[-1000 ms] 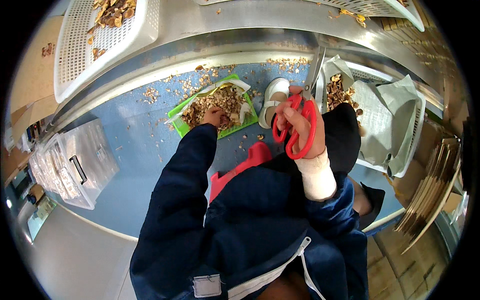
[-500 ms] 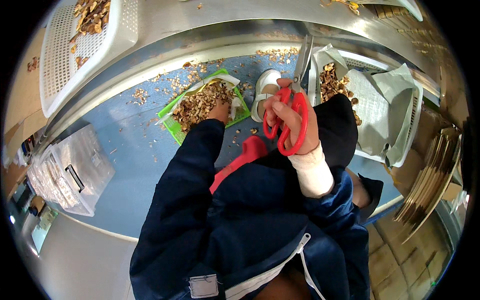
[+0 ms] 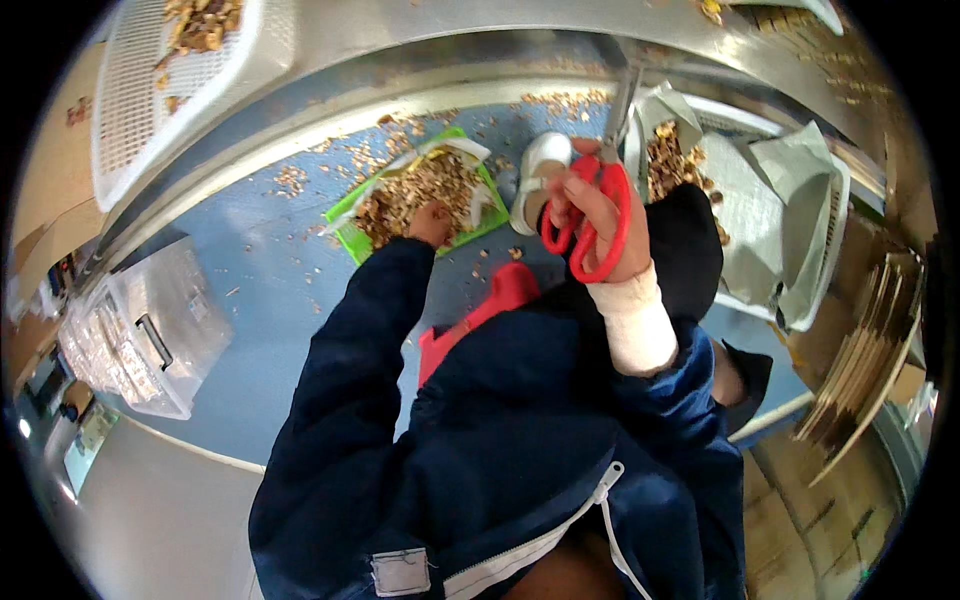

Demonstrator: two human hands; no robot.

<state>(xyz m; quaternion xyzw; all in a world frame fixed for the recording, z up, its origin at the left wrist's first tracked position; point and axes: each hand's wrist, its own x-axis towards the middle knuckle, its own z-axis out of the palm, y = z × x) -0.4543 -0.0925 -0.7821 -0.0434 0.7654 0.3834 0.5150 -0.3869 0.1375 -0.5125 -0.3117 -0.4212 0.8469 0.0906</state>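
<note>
My right hand grips a pair of scissors by its red loop handles, the steel blades pointing away from me. Down at the green basket, my left hand rests on a heap of small brown dried pieces. Its fingers look curled in; whether anything is in them is hidden. Pale liner material sticks up around the edges of that heap. Just right of the scissors, larger brown dried pieces lie in a white basket lined with greyish-green cloth.
Loose bits are scattered over the blue floor beyond the green basket. A metal table edge crosses the far side, with another white basket at upper left. A clear plastic bin stands left; stacked cardboard stands right. My shoe is beside the green basket.
My left hand has shifted slightly left and toward me over the heap, and more of it shows. The scissors have moved a little to the right, still in my right hand.
</note>
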